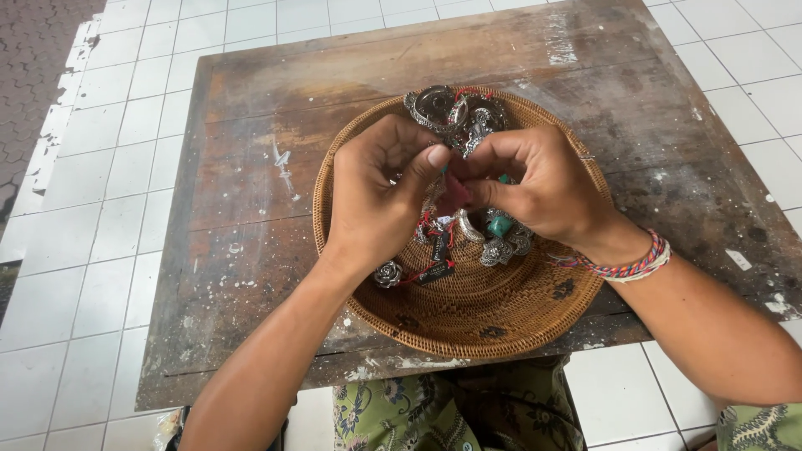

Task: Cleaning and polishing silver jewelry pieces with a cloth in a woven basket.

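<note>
Tan woven basket (468, 321), silver rings (447, 108), turquoise stone (499, 225)

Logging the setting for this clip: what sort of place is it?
Probably an informal craft or jewellery work spot at floor level. A worn, paint-spattered wooden board lies on white floor tiles, bearing a woven basket of silver rings that both hands work over.
</note>
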